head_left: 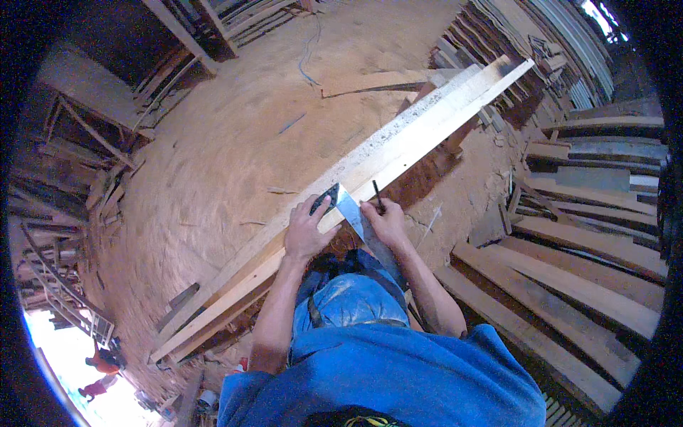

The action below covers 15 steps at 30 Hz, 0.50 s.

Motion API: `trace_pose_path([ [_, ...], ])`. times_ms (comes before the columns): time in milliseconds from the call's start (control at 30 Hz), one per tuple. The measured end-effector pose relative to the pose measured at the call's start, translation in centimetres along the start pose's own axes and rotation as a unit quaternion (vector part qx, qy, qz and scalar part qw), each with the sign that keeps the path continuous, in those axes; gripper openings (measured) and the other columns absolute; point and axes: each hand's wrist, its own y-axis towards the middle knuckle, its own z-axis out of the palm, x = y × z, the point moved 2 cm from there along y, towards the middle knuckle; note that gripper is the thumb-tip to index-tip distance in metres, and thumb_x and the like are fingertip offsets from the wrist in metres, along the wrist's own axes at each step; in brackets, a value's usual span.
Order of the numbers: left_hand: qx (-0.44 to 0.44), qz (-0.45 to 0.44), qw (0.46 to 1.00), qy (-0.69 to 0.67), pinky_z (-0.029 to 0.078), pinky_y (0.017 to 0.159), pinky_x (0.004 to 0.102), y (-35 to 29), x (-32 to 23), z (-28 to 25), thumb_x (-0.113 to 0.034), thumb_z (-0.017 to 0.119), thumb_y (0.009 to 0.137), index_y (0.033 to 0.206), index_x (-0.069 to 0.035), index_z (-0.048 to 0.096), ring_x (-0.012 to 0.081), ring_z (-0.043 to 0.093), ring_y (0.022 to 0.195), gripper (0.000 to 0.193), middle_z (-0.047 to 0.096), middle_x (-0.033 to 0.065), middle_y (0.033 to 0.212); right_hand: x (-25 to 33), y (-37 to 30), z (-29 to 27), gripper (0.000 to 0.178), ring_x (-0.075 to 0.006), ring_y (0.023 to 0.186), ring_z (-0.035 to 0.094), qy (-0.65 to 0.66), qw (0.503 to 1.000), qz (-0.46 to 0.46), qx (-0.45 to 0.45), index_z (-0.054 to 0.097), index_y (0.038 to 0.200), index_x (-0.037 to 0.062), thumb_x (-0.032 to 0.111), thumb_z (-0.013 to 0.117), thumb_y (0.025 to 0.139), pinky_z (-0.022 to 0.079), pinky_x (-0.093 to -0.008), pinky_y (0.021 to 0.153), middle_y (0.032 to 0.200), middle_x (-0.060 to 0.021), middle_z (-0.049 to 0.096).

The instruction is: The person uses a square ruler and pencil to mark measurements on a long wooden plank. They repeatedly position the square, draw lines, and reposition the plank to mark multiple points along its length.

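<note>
A long pale wooden board (420, 153) runs diagonally from my lower left to the far right, on top of other timber. Across it lies a try square (350, 209) with a dark stock and a shiny metal blade. My left hand (306, 233) grips the stock, fingers over it and thumb toward the board's near edge. On the other side of the blade, my right hand (387, 225) is closed around a dark pencil (376, 189), which sticks up from the fingers. The fingertips are close to the blade and board edge; the pencil's lower tip is hidden.
Brown, dust-covered ground (206, 156) spreads beyond the board. Stacked planks (569, 267) fill the right side, and more timber (491, 43) lies at the far right. Lumber and posts (107, 135) stand at the left. Two people (103, 364) appear in the bright opening at lower left.
</note>
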Motion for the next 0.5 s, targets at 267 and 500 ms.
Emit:
trace_pose_path([
  [267,-0.019,0.014,1.0,-0.005,0.046,0.103,0.0454,-0.2,-0.2,-0.7,-0.033,0.085,0.071,0.137,-0.013,0.061,0.0373,0.056,0.117,0.073,0.055,0.0189,0.136,6.0,-0.2,-2.7,0.03,-0.0358,0.085,0.065,-0.097,0.99,-0.099,-0.04,0.073,0.092,-0.0004,0.026,0.061,0.098,0.051,-0.0415,0.081,0.091,-0.0216,0.07],
  [500,-0.027,0.021,0.999,-0.012,0.045,0.103,0.0453,-0.1,-0.1,-0.3,-0.034,0.085,0.071,0.137,-0.012,0.062,0.0369,0.056,0.117,0.073,0.055,0.0185,0.136,6.8,-0.1,-1.6,0.016,-0.0313,0.089,0.067,-0.057,0.973,-0.223,-0.004,0.077,0.1,0.0072,0.017,0.067,0.093,0.051,-0.04,0.079,0.098,-0.0127,0.075],
])
